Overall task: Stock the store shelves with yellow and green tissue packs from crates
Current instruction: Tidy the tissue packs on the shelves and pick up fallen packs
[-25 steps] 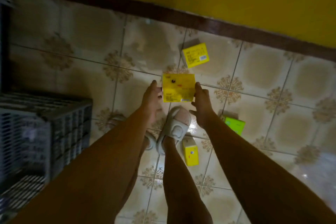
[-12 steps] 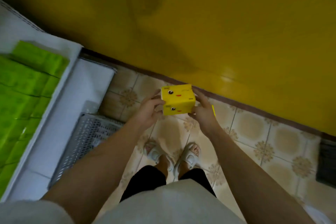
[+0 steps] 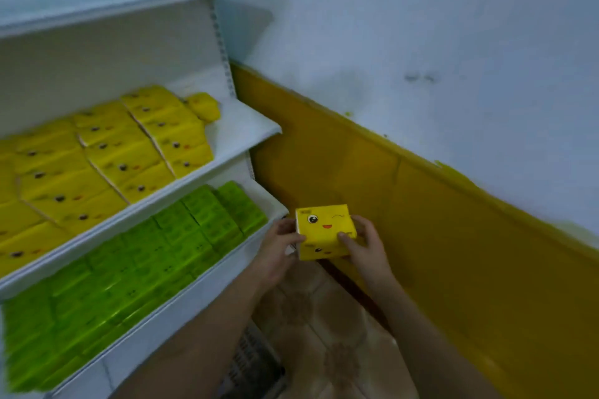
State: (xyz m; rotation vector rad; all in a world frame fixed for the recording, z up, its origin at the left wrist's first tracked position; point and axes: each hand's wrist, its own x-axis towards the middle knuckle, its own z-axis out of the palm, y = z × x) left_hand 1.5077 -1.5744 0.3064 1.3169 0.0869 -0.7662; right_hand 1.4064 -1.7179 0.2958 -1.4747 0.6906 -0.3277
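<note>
You hold a yellow pack (image 3: 325, 232) between both hands out in front, just off the right end of the shelves: your left hand (image 3: 278, 248) is curled onto its 9 o'clock side and your right hand (image 3: 364, 244) onto its 3 o'clock side, thumb on top, with the winking face turned up. At 10 o'clock from it the upper shelf (image 3: 246, 136) carries rows of yellow packs (image 3: 113, 152), and at 8 o'clock the lower shelf (image 3: 181, 308) is filled with green packs (image 3: 136, 262). A grey crate (image 3: 256, 366) shows at 6 o'clock between your forearms on the tiled floor (image 3: 327, 334).
</note>
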